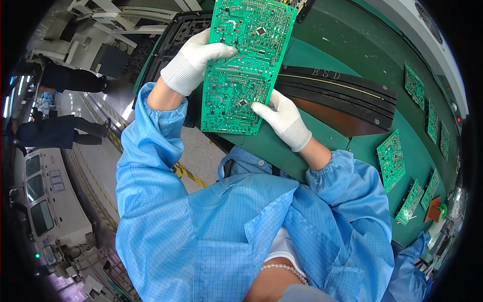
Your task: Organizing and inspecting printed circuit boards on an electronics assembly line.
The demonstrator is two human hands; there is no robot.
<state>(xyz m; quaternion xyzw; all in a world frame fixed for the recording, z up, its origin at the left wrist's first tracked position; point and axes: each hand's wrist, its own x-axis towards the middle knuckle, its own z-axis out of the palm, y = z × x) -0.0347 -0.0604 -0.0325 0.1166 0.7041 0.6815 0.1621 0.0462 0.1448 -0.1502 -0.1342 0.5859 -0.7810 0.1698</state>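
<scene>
Between my two white-gloved hands is a tall green circuit board, held up with its dotted, component-covered face toward me. My left hand grips its left edge, the thumb lying over the face. Lower on the opposite edge, my right hand pinches the board, thumb on the front near a small black chip. The fingers behind the board are hidden. Behind it, close to my right hand, lies a long black slotted rack on the green bench.
Several circuit boards lie on the green bench to the right, one nearest. A dark tray stands behind my left hand. On the left, people stand on the floor near a white machine. A blue sleeve shows at lower right.
</scene>
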